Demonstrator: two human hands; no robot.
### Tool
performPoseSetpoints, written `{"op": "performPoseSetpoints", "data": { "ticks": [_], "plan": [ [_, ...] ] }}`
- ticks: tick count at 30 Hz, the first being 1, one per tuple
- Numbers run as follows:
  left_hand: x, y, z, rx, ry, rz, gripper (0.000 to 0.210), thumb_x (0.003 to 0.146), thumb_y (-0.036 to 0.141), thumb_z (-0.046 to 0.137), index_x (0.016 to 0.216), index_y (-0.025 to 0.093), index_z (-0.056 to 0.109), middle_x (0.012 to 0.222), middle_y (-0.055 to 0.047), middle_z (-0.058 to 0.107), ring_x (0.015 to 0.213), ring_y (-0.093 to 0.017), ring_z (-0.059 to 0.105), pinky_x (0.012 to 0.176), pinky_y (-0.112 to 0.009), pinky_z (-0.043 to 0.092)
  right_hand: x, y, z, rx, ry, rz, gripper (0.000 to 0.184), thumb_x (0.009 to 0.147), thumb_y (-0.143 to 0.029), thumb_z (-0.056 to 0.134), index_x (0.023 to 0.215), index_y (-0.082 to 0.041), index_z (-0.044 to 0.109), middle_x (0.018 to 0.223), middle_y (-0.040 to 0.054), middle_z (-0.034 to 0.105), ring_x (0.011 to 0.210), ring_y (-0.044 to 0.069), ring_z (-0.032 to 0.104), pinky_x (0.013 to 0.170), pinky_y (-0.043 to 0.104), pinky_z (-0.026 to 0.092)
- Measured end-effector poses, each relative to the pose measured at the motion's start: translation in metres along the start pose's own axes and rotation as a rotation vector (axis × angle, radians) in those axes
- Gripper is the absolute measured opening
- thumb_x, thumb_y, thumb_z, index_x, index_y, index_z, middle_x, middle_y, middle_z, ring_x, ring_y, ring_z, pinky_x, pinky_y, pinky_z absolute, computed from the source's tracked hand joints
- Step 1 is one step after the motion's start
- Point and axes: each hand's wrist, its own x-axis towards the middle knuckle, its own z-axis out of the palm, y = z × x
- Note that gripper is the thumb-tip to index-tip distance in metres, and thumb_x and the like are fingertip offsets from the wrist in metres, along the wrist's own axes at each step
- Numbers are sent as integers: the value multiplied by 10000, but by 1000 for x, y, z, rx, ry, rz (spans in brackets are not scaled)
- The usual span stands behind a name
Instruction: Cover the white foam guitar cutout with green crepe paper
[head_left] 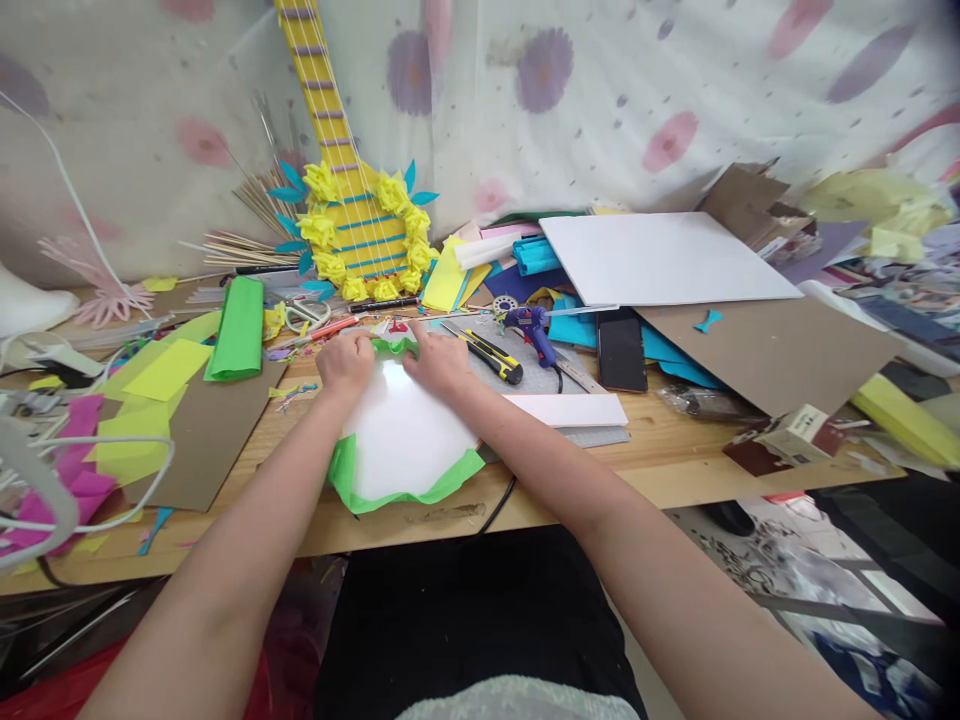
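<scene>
A white board [409, 430] with a curved outline lies in front of me near the table's front edge. Green crepe paper [409, 497] runs along its near rim, with more of it at the far rim between my hands. My left hand [346, 362] is closed at the far left of the board, fingers curled on the green paper. My right hand [439, 362] is closed on the far right, pressing the same green strip against the rim. Just right of it lie a yellow box cutter [491, 355] and a purple glue gun [532, 332].
A yellow paper guitar [360, 230] with paper roses leans against the patterned curtain. At left lie a green crepe roll [236, 328] and brown cardboard [217, 440]. Rightward are a black phone [621, 350], a white panel [664, 260] and a small box [795, 438].
</scene>
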Motion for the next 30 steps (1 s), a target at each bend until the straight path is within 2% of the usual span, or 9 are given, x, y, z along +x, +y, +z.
{"op": "performPoseSetpoints", "data": {
  "ticks": [3, 5, 8, 10, 14, 19, 23, 27, 30],
  "plan": [
    [9, 6, -10, -197, -66, 107, 509, 789, 178, 290, 1079, 202, 708, 1127, -44, 697, 1099, -217, 598, 949, -344, 454, 2, 6, -4, 81, 11, 31, 507, 880, -330, 423, 1372, -213, 409, 1129, 97, 684, 1002, 256, 646, 860, 387, 474],
    [13, 13, -17, -261, -173, 216, 515, 778, 194, 323, 1167, 199, 661, 1217, -24, 656, 1158, -196, 566, 1000, -322, 427, 3, 16, -9, 190, 22, 20, 524, 870, -348, 457, 1377, -225, 407, 1210, 78, 650, 1062, 245, 627, 897, 384, 469],
    [10, 20, -21, -137, -345, 343, 541, 788, 282, 429, 1307, 186, 546, 1356, -53, 553, 1248, -229, 498, 1069, -359, 365, -2, 41, -22, 384, -50, -63, 566, 854, -377, 512, 1390, -234, 400, 1339, 67, 564, 1138, 217, 591, 931, 354, 461],
    [2, 19, -16, 2, -393, 408, 572, 804, 352, 481, 1345, 171, 498, 1405, -86, 499, 1291, -252, 454, 1090, -380, 337, -13, 60, -31, 462, -156, -139, 622, 842, -456, 539, 1398, -210, 403, 1378, 94, 526, 1184, 222, 563, 962, 351, 442],
    [-18, 8, 2, 111, -335, 510, 553, 863, 389, 429, 1329, 99, 498, 1383, -131, 511, 1295, -251, 443, 1095, -369, 332, -43, 90, -42, 360, -313, -160, 852, 754, -570, 621, 1459, -191, 329, 1429, 134, 462, 1256, 281, 497, 1007, 404, 400],
    [-25, 2, 12, 138, -243, 512, 457, 870, 366, 423, 1224, 141, 604, 1305, -93, 591, 1241, -221, 507, 1070, -328, 358, -64, 101, -43, 329, -322, -221, 916, 723, -593, 642, 1468, -177, 308, 1460, 130, 422, 1305, 278, 439, 1045, 398, 357],
    [-22, 3, 7, 141, -233, 457, 422, 842, 384, 477, 1178, 189, 642, 1258, -64, 628, 1185, -240, 559, 1012, -352, 418, -67, 99, -49, 302, -357, -264, 964, 642, -584, 712, 1430, -172, 339, 1379, 152, 497, 1214, 285, 516, 973, 396, 409],
    [-14, 1, -3, 70, -249, 387, 384, 815, 385, 526, 1132, 226, 673, 1201, -44, 662, 1086, -249, 617, 953, -370, 465, -72, 99, -58, 271, -464, -251, 996, 570, -531, 781, 1385, -176, 331, 1303, 157, 536, 1110, 288, 576, 887, 371, 448],
    [2, -3, -18, -93, -157, 263, 371, 814, 389, 553, 1127, 229, 673, 1157, -37, 683, 995, -222, 648, 919, -364, 484, -73, 100, -61, 303, -475, -205, 875, 581, -501, 784, 1293, -182, 389, 1167, 123, 608, 970, 265, 624, 809, 354, 469]
  ]
}}
